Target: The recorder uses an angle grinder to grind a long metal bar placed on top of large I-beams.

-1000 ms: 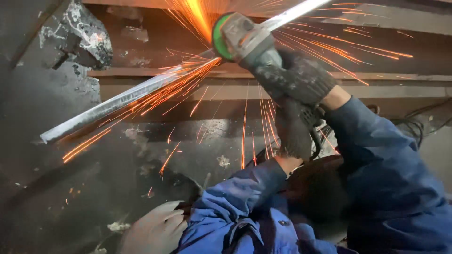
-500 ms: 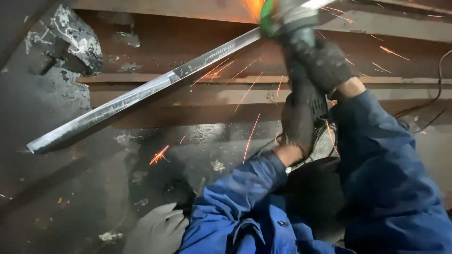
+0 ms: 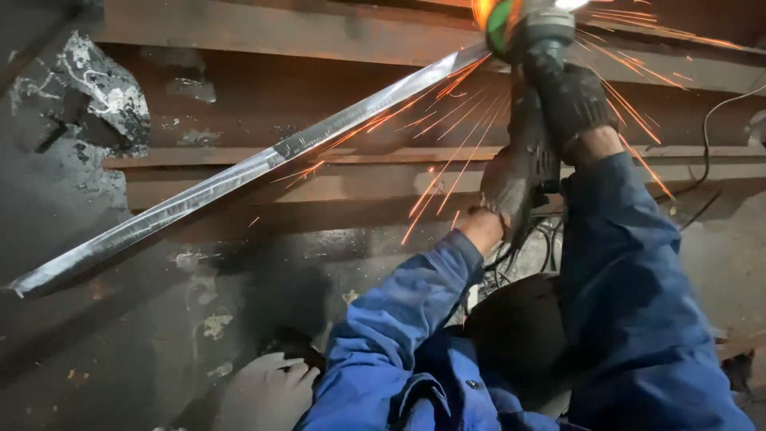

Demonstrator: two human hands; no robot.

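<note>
Sparks (image 3: 447,152) spray off the angle grinder (image 3: 527,32), both gloved hands, left (image 3: 511,179) and right (image 3: 570,100), clenched around it against the steel bar (image 3: 239,172); rusty beams (image 3: 263,36) behind, cables (image 3: 523,255) underneath.

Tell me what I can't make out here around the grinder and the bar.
Head view:
- Angle grinder: its disc is cut off by the top edge and washed out by spark glare.
- Contact point on the metal bar: hidden by sparks.
- Left hand: its grip is blurred against the grinder body.
- Right hand: fingers hidden by the glove.
</note>
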